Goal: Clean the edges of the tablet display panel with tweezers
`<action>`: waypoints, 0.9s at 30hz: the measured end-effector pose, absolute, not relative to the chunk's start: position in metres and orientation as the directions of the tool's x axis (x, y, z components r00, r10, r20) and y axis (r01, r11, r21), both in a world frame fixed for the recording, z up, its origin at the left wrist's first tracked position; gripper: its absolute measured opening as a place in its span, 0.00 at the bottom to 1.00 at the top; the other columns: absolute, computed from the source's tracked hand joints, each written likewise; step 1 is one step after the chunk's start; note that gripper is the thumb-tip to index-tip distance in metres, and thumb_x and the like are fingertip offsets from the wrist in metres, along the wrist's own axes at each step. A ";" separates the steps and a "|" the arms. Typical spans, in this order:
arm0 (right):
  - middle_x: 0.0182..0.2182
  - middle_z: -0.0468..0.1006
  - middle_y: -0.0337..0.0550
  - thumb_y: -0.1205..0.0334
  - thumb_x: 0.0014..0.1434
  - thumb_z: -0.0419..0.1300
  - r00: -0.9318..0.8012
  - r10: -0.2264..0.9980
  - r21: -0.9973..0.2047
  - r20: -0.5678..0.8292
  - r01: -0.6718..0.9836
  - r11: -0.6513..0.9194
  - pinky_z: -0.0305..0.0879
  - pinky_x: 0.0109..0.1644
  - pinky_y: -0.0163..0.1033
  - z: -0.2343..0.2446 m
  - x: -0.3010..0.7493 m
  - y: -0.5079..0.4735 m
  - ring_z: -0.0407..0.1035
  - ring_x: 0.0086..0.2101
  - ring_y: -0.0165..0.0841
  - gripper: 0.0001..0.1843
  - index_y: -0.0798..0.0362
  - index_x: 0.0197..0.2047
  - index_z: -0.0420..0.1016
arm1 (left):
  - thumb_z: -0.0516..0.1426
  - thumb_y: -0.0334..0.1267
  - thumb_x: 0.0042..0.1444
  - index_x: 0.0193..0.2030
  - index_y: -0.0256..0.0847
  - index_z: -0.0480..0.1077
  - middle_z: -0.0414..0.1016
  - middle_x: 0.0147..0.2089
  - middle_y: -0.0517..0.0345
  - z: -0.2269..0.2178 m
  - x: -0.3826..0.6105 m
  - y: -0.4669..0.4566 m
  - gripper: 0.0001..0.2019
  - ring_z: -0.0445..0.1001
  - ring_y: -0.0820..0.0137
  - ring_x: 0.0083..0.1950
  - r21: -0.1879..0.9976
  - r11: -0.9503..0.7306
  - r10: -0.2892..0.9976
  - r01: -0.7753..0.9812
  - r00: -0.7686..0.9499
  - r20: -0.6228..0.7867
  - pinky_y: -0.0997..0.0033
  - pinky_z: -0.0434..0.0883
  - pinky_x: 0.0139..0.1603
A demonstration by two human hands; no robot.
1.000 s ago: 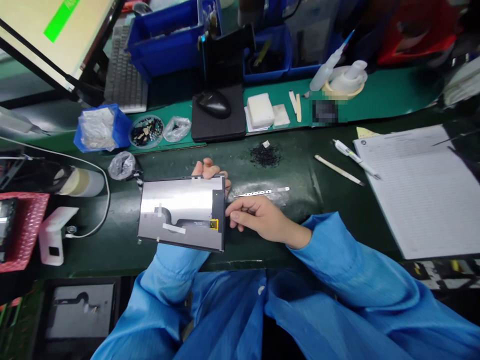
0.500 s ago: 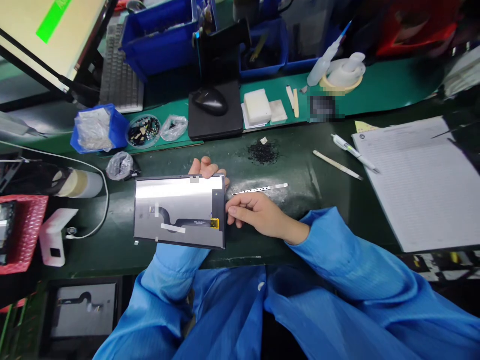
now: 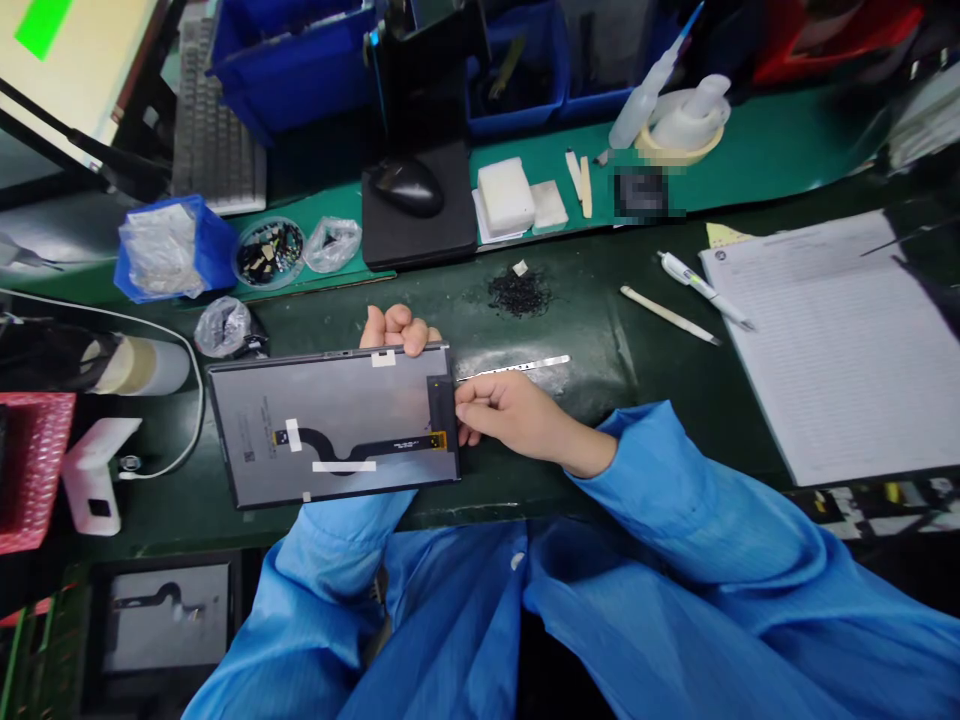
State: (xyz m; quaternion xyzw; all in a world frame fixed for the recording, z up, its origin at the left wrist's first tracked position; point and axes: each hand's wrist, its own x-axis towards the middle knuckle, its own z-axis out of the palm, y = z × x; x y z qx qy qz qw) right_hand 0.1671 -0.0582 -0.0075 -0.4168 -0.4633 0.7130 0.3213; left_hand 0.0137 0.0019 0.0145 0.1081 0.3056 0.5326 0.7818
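Note:
My left hand (image 3: pixel 400 328) holds a tablet-sized display panel (image 3: pixel 247 400) from beneath, its fingertips curled over the far edge. The panel's grey back faces up, with a black flex cable (image 3: pixel 390 448) and white tape pieces across it. My right hand (image 3: pixel 510 415) is at the panel's right edge, thumb and fingers closed together; whether they pinch the edge or something small is hidden. Just beyond that hand a perforated metal strip (image 3: pixel 547 361) lies on the dark green table, partly covered by the fingers.
A pile of black scraps (image 3: pixel 520 290) lies behind the hands. Rightward are a wooden stick (image 3: pixel 670 315), a white pen (image 3: pixel 705 290) and a lined sheet (image 3: pixel 847 350). A mouse (image 3: pixel 409 187), white block (image 3: pixel 506 195) and blue bins stand behind. Another panel (image 3: pixel 169 615) sits lower left.
The panel has turned and tilted, so its bright glare is gone and its left end reaches further left. My right hand stays by its right edge. The camera view has shifted slightly.

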 end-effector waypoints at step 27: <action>0.22 0.78 0.34 0.68 0.48 0.62 -0.362 0.852 -0.898 -0.379 -0.077 -0.433 0.70 0.32 0.34 -0.011 0.167 -0.059 0.72 0.25 0.29 0.03 0.53 0.30 0.76 | 0.30 0.47 0.77 0.24 0.40 0.64 0.52 0.20 0.60 0.020 0.025 -0.005 0.35 0.56 0.74 0.23 0.609 0.205 0.965 -0.767 0.055 -0.255 0.77 0.66 0.30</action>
